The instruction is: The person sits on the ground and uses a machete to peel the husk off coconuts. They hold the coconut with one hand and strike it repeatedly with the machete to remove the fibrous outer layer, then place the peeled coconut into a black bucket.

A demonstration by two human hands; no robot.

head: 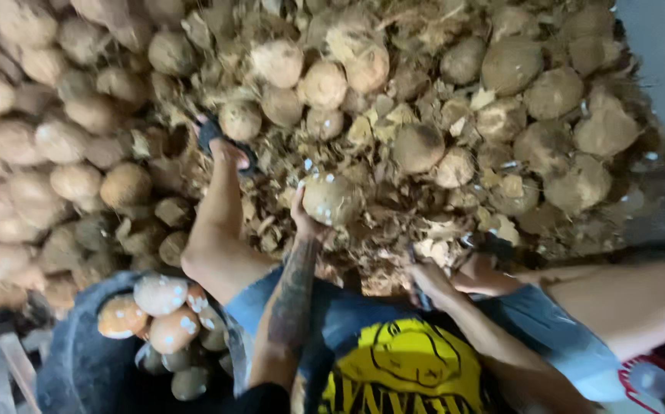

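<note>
Overhead, left hand [302, 218] round coconut [331, 198] (husks crowding).

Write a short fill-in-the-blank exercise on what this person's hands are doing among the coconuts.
1. The left hand holds up a single ____ from below.
2. The right hand is low, near the person's ____ shirt.
3. Peeled coconuts sit in a dark ____ at lower left.
4. Loose ____ litters the pile between the coconuts.

Missing words: coconut; yellow; tub; husk
</note>
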